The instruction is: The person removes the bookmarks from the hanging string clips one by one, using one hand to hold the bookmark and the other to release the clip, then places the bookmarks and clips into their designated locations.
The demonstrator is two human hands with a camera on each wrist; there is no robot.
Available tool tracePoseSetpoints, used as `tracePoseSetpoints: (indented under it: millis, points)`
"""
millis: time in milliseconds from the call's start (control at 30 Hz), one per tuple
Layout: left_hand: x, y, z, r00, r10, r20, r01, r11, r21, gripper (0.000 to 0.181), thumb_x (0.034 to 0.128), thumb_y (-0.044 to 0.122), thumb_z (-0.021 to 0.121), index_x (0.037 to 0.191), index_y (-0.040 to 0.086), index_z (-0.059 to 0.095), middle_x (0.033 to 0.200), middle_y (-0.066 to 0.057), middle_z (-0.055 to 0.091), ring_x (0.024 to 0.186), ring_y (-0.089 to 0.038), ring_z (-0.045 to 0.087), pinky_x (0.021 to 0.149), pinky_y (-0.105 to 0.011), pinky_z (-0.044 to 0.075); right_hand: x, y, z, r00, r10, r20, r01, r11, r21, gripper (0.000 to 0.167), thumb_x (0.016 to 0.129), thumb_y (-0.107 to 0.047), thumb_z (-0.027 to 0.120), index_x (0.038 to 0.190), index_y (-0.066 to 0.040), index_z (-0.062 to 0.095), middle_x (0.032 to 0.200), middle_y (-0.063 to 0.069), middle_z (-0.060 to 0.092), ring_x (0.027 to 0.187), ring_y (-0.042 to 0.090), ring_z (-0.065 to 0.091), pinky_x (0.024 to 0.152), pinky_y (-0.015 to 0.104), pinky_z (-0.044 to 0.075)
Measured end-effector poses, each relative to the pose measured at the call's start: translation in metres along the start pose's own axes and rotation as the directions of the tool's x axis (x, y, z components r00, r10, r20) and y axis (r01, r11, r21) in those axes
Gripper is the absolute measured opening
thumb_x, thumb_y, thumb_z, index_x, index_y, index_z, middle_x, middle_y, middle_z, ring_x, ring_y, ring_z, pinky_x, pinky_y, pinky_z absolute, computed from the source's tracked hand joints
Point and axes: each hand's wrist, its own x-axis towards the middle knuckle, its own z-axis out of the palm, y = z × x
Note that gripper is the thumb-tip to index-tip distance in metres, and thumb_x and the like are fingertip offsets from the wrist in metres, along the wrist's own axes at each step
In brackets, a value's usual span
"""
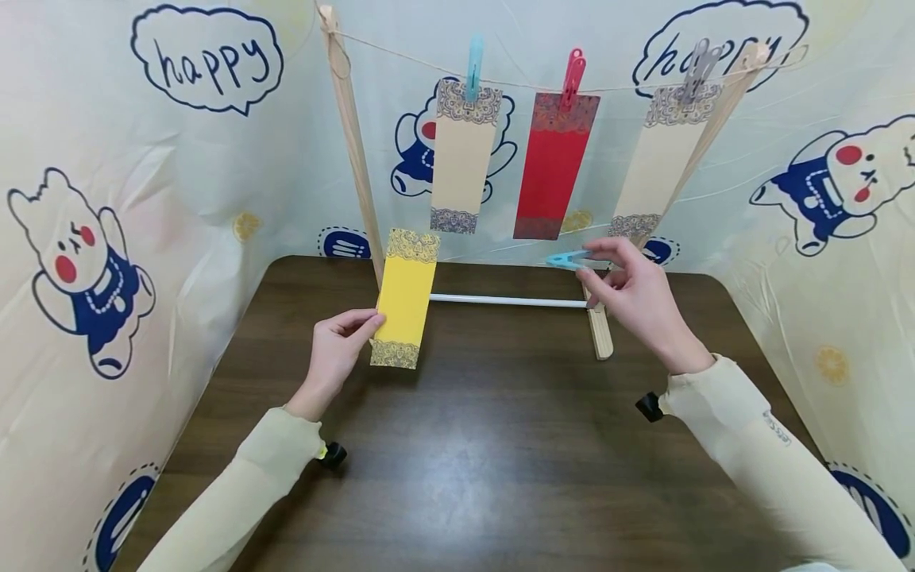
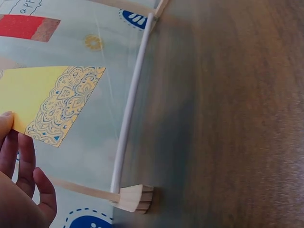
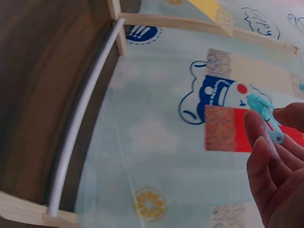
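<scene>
- Left hand (image 1: 333, 353) pinches the yellow card (image 1: 407, 294) by its edge.
- Right hand (image 1: 641, 298) pinches a blue clothespin (image 1: 565, 260).
- Between the hands: red card (image 1: 556, 171) above, white rod (image 1: 507, 301) partly behind the yellow card.

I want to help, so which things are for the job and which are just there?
Seemingly for the job:
yellow rectangular paper strip with patterned ends, in the left hand
blue plastic clip, in the right hand
thin tan string
pale wooden frame
hanging red and cream paper strips

Just there:
pale cartoon cloth backdrop
black wrist gadgets
</scene>
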Motion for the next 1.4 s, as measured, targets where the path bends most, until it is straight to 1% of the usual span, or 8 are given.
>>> tracePoseSetpoints:
  millis: [133, 367, 533, 767, 967, 1133, 1200, 1400]
  points:
    - [-0.003, -0.002, 0.001, 1.0, -0.025, 0.01, 0.025, 1.0, 0.018, 0.031, 0.0942, 0.021, 0.08, 0.114, -0.003, 0.078, 0.094, 0.009, 0.077, 0.082, -0.012, 0.065, 0.074, -0.022, 0.056, -0.008, 0.012, 0.002, 1.0, 0.02, 0.017, -0.019, 1.0, -0.023, 0.041, 0.1, -0.015, 0.072, 0.138, -0.009, 0.056, 0.128, 0.014, 0.07, 0.061, 0.006, 0.066, 0.047, 0.025, 0.04]
    - [-0.005, -0.011, 0.004, 1.0, -0.023, 0.004, 0.023, 1.0, 0.017, 0.028, 0.0937, 0.02, 0.08, 0.11, -0.002, 0.079, 0.092, 0.007, 0.077, 0.08, -0.01, 0.063, 0.071, -0.019, 0.052, -0.018, 0.03, 0.004, 0.999, 0.048, 0.019, -0.047, 0.997, -0.059, 0.039, 0.1, -0.018, 0.072, 0.135, -0.007, 0.058, 0.128, 0.019, 0.069, 0.062, 0.006, 0.067, 0.048, 0.025, 0.042]
    - [-0.008, -0.015, 0.007, 0.999, -0.032, 0.026, 0.031, 0.999, 0.044, 0.026, 0.0947, 0.017, 0.079, 0.11, -0.004, 0.078, 0.092, 0.007, 0.077, 0.08, -0.006, 0.064, 0.072, -0.017, 0.053, -0.024, 0.043, 0.005, 0.998, 0.065, 0.009, -0.064, 0.993, -0.1, 0.035, 0.1, -0.021, 0.072, 0.132, -0.008, 0.061, 0.117, 0.015, 0.069, 0.063, 0.007, 0.065, 0.051, 0.024, 0.044]
    - [-0.012, -0.024, 0.009, 0.996, -0.062, 0.065, 0.053, 0.991, 0.123, 0.025, 0.0962, 0.016, 0.077, 0.112, -0.004, 0.078, 0.102, -0.012, 0.078, 0.08, -0.005, 0.063, 0.072, -0.017, 0.052, -0.031, 0.06, 0.006, 0.998, 0.065, -0.003, -0.065, 0.987, -0.149, 0.036, 0.099, -0.019, 0.073, 0.133, -0.01, 0.063, 0.119, 0.016, 0.07, 0.062, 0.011, 0.06, 0.051, 0.026, 0.046]
    - [-0.015, -0.029, 0.008, 0.995, -0.086, 0.058, 0.074, 0.981, 0.182, 0.023, 0.0965, 0.019, 0.077, 0.11, 0.0, 0.079, 0.102, -0.013, 0.078, 0.08, -0.007, 0.063, 0.071, -0.018, 0.052, -0.035, 0.074, 0.008, 0.997, 0.083, 0.006, -0.08, 0.98, -0.183, 0.039, 0.1, -0.02, 0.071, 0.138, -0.011, 0.065, 0.122, 0.016, 0.07, 0.06, 0.015, 0.057, 0.051, 0.027, 0.046]
    - [-0.016, -0.034, 0.008, 0.995, -0.091, 0.034, 0.082, 0.973, 0.214, 0.022, 0.0959, 0.019, 0.078, 0.108, 0.001, 0.08, 0.1, -0.013, 0.078, 0.078, -0.006, 0.063, 0.07, -0.017, 0.051, -0.04, 0.088, 0.01, 0.991, 0.134, 0.029, -0.125, 0.971, -0.204, 0.037, 0.101, -0.022, 0.07, 0.137, -0.011, 0.066, 0.098, 0.013, 0.074, 0.059, 0.017, 0.06, 0.049, 0.029, 0.044]
    - [-0.016, -0.035, 0.009, 0.995, -0.101, 0.025, 0.092, 0.968, 0.232, 0.022, 0.0956, 0.018, 0.078, 0.107, 0.0, 0.08, 0.1, -0.014, 0.078, 0.078, -0.006, 0.063, 0.069, -0.017, 0.05, -0.043, 0.093, 0.011, 0.987, 0.153, 0.039, -0.142, 0.968, -0.205, 0.038, 0.101, -0.021, 0.07, 0.137, -0.01, 0.064, 0.092, 0.014, 0.074, 0.06, 0.018, 0.063, 0.049, 0.029, 0.043]
    - [-0.016, -0.038, 0.007, 0.99, -0.139, 0.021, 0.126, 0.942, 0.31, 0.023, 0.0963, 0.02, 0.077, 0.109, 0.001, 0.08, 0.1, -0.014, 0.078, 0.079, -0.008, 0.062, 0.068, -0.018, 0.049, -0.049, 0.108, 0.015, 0.982, 0.176, 0.063, -0.162, 0.969, -0.185, 0.039, 0.101, -0.013, 0.07, 0.138, -0.005, 0.061, 0.12, 0.022, 0.071, 0.067, 0.023, 0.07, 0.049, 0.029, 0.044]
